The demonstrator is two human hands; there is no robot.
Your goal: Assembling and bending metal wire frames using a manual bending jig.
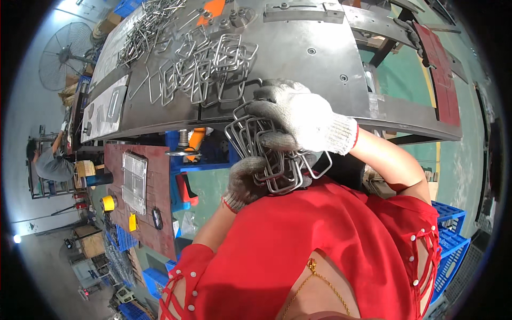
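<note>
Both my hands wear pale knitted work gloves with grey palms and hold a bundle of bent metal wire frames (277,165) close to my chest, at the near edge of the steel table (314,69). From above, my right hand (290,114) is closed over the bundle. Underneath, my left hand (248,178) is wrapped round its lower left side; some of its fingers are hidden by the wires. Just beyond my hands, more wire frames (202,64) lie in a loose pile on the table, one of them close to my right fingertips.
Further back is a heap of thin wire pieces (149,26). A metal bar fixture (304,12) sits at the table's far side. To the left, a brown board (154,186) carries a wire rack (134,181) and a yellow tape roll (108,203). Blue crates (450,245) stand at right.
</note>
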